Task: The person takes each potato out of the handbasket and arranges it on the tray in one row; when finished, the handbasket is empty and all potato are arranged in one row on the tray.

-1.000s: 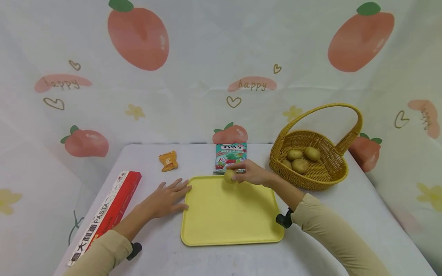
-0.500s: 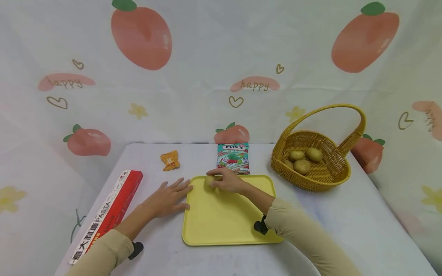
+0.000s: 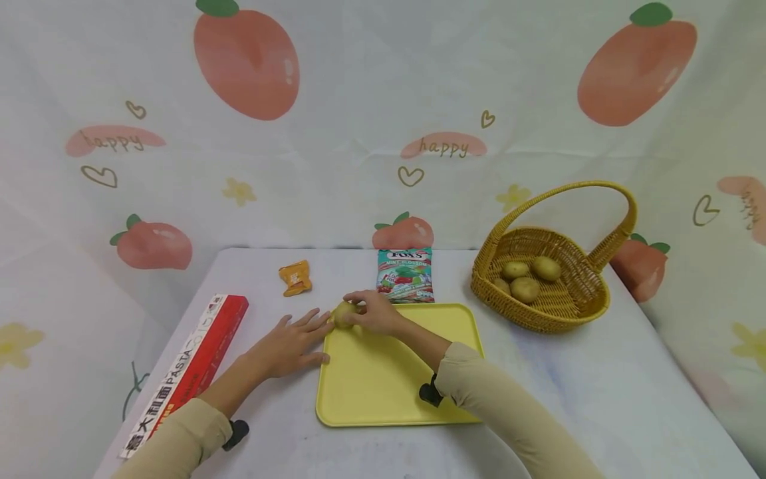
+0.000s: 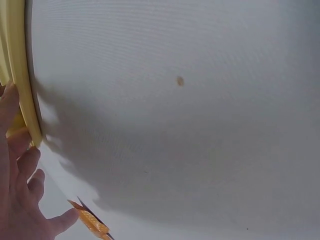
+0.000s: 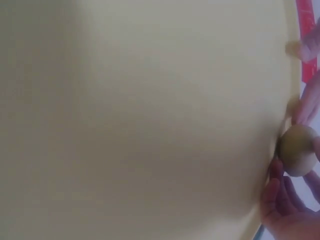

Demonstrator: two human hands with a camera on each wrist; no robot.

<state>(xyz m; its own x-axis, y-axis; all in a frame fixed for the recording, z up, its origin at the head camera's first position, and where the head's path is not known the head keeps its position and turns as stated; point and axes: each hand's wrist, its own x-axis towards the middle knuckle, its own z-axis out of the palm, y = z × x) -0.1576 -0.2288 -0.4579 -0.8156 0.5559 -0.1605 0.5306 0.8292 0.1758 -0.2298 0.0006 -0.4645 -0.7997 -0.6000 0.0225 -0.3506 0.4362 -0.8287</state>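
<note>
In the head view my right hand (image 3: 378,314) holds a potato (image 3: 344,315) between thumb and fingers at the far left corner of a yellow tray (image 3: 389,379). The right wrist view shows the same potato (image 5: 298,150) by the tray's rim, with my right fingers around it. My left hand (image 3: 289,347) lies with fingers spread against the tray's left edge, its fingertips close to the potato. In the left wrist view the left hand (image 4: 22,195) touches the tray rim (image 4: 21,65), and it holds nothing.
A wicker basket (image 3: 574,319) with several potatoes (image 3: 525,290) stands at the right. Behind the tray lies a FOX'S candy bag (image 3: 405,276). An orange wrapped packet (image 3: 295,278) is at the back left, and a red-and-white pasta box (image 3: 191,366) lies along the left side.
My right hand has carried the potato leftward along the tray's far edge, from near the candy bag to the far left corner. The left hand has stayed at the tray's edge.
</note>
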